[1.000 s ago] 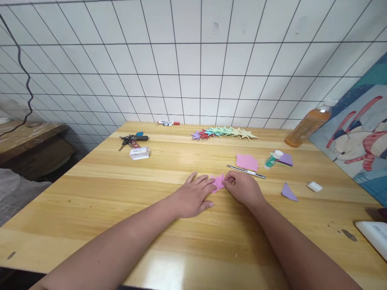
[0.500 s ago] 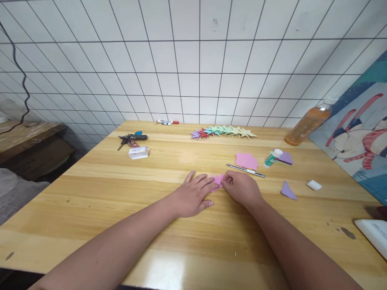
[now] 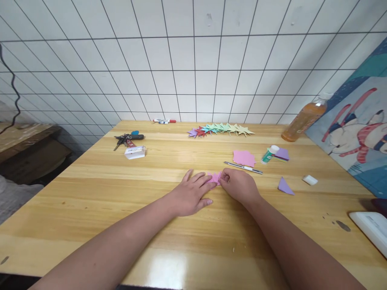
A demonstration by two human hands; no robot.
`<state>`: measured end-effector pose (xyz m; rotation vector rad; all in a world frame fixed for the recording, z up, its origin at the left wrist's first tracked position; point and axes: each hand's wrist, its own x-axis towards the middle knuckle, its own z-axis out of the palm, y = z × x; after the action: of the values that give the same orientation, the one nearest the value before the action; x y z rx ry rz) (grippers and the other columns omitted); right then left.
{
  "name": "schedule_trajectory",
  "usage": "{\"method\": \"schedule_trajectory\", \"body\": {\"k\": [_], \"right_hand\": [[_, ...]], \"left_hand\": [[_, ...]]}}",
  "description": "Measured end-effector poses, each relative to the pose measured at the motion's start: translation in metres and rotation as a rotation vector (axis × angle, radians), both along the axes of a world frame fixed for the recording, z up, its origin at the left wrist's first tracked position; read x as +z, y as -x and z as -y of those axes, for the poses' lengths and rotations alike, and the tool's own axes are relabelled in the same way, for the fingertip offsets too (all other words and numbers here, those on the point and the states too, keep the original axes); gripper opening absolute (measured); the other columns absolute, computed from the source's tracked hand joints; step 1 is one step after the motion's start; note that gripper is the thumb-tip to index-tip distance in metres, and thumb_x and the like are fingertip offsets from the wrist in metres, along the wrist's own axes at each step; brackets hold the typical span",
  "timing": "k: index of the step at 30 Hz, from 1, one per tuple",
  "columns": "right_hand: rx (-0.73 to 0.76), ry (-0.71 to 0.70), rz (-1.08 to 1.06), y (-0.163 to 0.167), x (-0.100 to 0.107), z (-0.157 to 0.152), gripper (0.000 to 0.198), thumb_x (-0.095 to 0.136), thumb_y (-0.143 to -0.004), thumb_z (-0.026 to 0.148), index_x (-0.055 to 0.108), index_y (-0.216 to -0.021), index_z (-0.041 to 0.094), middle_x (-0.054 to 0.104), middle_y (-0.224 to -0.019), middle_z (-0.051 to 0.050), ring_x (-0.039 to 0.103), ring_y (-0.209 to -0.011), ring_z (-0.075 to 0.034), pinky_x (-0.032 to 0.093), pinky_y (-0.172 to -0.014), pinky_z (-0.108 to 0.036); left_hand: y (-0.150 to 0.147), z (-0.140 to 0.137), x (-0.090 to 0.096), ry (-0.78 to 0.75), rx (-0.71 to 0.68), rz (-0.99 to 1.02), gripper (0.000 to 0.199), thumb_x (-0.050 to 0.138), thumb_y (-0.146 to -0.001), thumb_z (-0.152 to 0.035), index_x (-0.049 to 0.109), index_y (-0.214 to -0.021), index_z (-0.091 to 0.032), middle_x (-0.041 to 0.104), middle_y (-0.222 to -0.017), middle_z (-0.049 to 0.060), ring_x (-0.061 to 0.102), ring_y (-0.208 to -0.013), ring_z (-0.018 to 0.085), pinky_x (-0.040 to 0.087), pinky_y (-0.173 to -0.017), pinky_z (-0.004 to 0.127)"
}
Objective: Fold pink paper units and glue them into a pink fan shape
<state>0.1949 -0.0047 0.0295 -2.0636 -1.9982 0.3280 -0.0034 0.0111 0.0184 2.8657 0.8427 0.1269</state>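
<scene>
A small pink folded paper [image 3: 214, 178] lies on the wooden table [image 3: 169, 241], partly covered by fingers. My left hand [image 3: 192, 194] rests flat with its fingers spread, the tips pressing on the paper's left side. My right hand [image 3: 238, 184] is closed in a pinch at the paper's right edge. Just beyond the right hand lies a slim craft knife [image 3: 243, 167], and behind it a stack of pink paper sheets [image 3: 243, 158]. A folded purple paper triangle [image 3: 285, 186] is to the right.
Folded paper stars [image 3: 222, 129] line the back. A glue stick [image 3: 270, 154], purple-topped paper stack [image 3: 282, 154], eraser [image 3: 310, 180] and drink bottle [image 3: 304, 121] stand or lie right. Keys [image 3: 129, 139], a small white box [image 3: 135, 152] and a marker [image 3: 164, 121] lie left.
The view has shifted slightly, so everything sits a little further left and higher. Both hands keep nearly the same pose on the pink paper.
</scene>
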Motion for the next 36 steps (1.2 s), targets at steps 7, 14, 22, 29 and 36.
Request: {"method": "schedule_trajectory", "body": {"k": [7, 14, 22, 29, 36], "right_hand": [[0.020, -0.018, 0.018, -0.0002, 0.0000, 0.0008, 0.012, 0.050, -0.077, 0.031, 0.060, -0.074, 0.024, 0.064, -0.071, 0.003, 0.053, -0.063, -0.012, 0.024, -0.050, -0.022], [0.028, 0.005, 0.003, -0.0009, 0.0004, -0.0008, 0.013, 0.050, -0.077, 0.032, 0.059, -0.072, 0.023, 0.063, -0.069, 0.003, 0.053, -0.061, -0.011, 0.023, -0.049, -0.022], [0.040, 0.008, -0.005, -0.0032, -0.0007, -0.0005, 0.013, 0.050, -0.077, 0.031, 0.058, -0.071, 0.023, 0.062, -0.069, 0.003, 0.051, -0.060, -0.010, 0.022, -0.049, -0.022], [0.071, -0.004, -0.014, -0.0035, 0.0018, -0.0011, 0.011, 0.052, -0.076, 0.030, 0.058, -0.072, 0.022, 0.063, -0.072, 0.003, 0.051, -0.062, -0.010, 0.023, -0.049, -0.022], [0.059, -0.010, -0.047, -0.0042, 0.0016, -0.0020, 0.010, 0.050, -0.077, 0.028, 0.059, -0.075, 0.023, 0.062, -0.073, 0.003, 0.052, -0.063, -0.010, 0.026, -0.051, -0.022]], "left_hand": [[-0.0016, 0.0010, 0.0015, -0.019, 0.005, 0.012, 0.050, 0.031, -0.085, -0.049, 0.030, -0.131, -0.028, 0.034, -0.137, 0.006, 0.025, -0.126, 0.026, 0.009, -0.102, 0.053], [-0.0049, 0.0036, 0.0030, -0.090, -0.002, 0.049, 0.046, 0.035, -0.085, -0.044, 0.037, -0.127, -0.026, 0.037, -0.134, 0.004, 0.028, -0.121, 0.025, 0.014, -0.101, 0.046], [-0.0084, 0.0025, 0.0095, -0.095, -0.030, 0.033, 0.041, 0.033, -0.087, -0.040, 0.040, -0.124, -0.023, 0.043, -0.129, 0.004, 0.034, -0.113, 0.023, 0.023, -0.093, 0.039], [-0.0077, 0.0025, 0.0065, -0.093, -0.033, 0.043, 0.043, 0.034, -0.087, -0.041, 0.039, -0.125, -0.023, 0.043, -0.129, 0.004, 0.033, -0.114, 0.024, 0.020, -0.096, 0.041], [-0.0074, 0.0052, 0.0029, -0.122, -0.020, 0.036, 0.045, 0.034, -0.086, -0.042, 0.038, -0.126, -0.022, 0.041, -0.130, 0.004, 0.031, -0.116, 0.025, 0.016, -0.099, 0.043]]}}
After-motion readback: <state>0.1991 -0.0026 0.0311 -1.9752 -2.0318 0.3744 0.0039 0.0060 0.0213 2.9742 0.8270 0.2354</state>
